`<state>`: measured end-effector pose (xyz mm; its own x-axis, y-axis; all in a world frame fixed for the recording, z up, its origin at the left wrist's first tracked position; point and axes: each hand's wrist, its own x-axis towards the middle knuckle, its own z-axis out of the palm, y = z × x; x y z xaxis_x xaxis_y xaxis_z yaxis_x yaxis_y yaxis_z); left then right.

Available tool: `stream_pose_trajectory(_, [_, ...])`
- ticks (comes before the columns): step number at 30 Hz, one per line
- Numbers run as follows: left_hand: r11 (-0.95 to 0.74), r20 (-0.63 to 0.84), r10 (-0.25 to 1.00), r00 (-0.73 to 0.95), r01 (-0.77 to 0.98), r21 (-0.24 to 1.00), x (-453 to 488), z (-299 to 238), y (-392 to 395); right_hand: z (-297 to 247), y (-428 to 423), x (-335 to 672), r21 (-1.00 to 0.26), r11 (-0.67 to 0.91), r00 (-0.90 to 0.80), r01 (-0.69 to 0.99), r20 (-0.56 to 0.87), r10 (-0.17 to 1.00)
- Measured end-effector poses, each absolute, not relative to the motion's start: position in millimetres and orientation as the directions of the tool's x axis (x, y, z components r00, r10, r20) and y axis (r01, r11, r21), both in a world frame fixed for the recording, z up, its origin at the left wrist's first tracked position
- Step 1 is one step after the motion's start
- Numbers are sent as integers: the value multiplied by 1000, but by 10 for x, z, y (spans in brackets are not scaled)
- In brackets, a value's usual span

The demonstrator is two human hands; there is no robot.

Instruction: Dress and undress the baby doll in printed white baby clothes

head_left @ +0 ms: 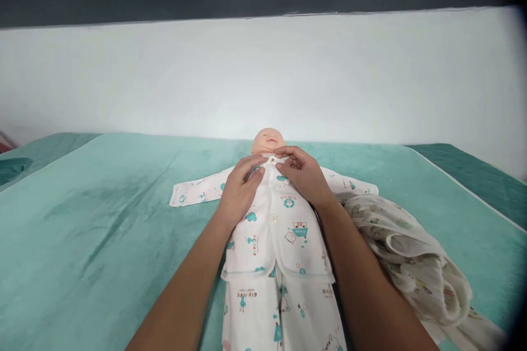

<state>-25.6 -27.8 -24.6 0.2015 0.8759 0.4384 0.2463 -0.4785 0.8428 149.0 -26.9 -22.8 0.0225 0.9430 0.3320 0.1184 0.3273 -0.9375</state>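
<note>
A baby doll [268, 137] lies on its back, its head toward the wall. It is dressed in a white long-sleeved baby shirt [272, 241] with teal animal prints and buttons down the front, over matching trousers [251, 312]. At the left side of the collar, my left hand [242, 181] has its thumb and fingers bent onto the cloth. Opposite it, my right hand [303, 173] curls its fingers on the collar's right side, under the doll's chin. A small white bit of collar edge stands up between the two hands. The fingertips' exact hold on the fabric is partly hidden.
A crumpled cream printed cloth [415, 263] is heaped to the right, beside my right forearm. Beneath everything spreads a teal soft cover [102, 219], with darker teal fabric at both far corners. Behind stands a white wall [247, 77], with a dark window frame above.
</note>
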Motion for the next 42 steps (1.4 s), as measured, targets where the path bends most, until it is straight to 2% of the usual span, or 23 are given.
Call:
stream_pose_trajectory(7, [-471, 426, 880, 210, 267, 841, -266, -220, -284, -228, -277, 1488, -937, 337, 2, 95, 338, 941])
stream_pose_trajectory(13, [-454, 404, 888, 220, 276, 847, -266, -226, -291, -201, -298, 1480, -927, 338, 7, 164, 344, 939])
stream_pose_trajectory(21, [-460, 411, 881, 232, 222, 860, -284, -237, -296, -224, -285, 1476, -939, 339, 21, 58, 341, 940])
stream_pose_trajectory(31, [-487, 418, 856, 303, 201, 850, -307, -176, -345, -177, -315, 1464, -920, 352, -37, 175, 351, 936])
stream_pose_trajectory(37, [-451, 345, 839, 420, 185, 873, -363, -121, -348, -172, -309, 1439, -829, 510, -30, 228, 518, 855])
stream_pose_trajectory(42, [-431, 299, 812, 501, 171, 886, -444, -115, -306, -137, -349, 1450, -876, 431, -92, 215, 421, 902])
